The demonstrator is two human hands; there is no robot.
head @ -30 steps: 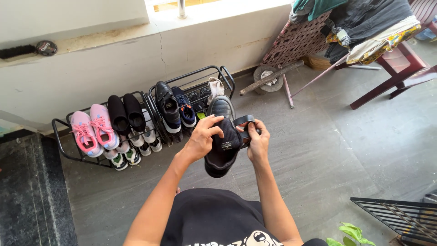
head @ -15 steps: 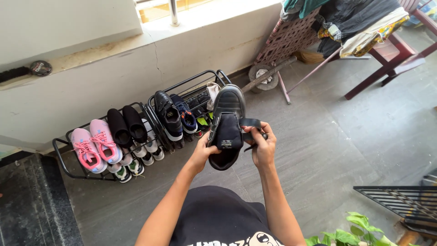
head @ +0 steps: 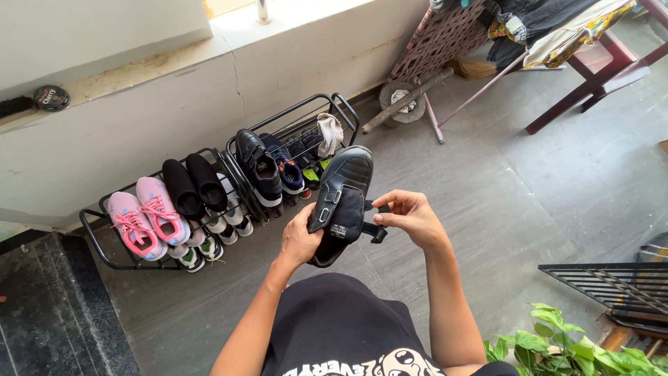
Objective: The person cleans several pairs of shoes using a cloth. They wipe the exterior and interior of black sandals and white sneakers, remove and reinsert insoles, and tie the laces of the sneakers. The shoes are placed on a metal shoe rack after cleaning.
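I see my left hand (head: pixel 300 240) clamped around the heel of the black shoe (head: pixel 339 202), whose long axis runs toe-up away from me toward the shoe rack (head: pixel 229 150), while my right hand (head: pixel 412 217), just beside it, pinches its loose strap (head: pixel 376 230).

The person wears a black T-shirt (head: pixel 334 327) with short sleeves, so both forearms are bare down to the wrists. Across the chest runs a print in pale cream: blocky capital letters on the left side and, beside them, a rounded cartoon figure with two big oval eyes. The cloth looks soft and a little loose, with gentle folds near the shoulders. The left hand (head: pixel 299 240) and the right hand (head: pixel 410 216) are bare: no gloves, rings, watch or bracelet show on either hand or wrist
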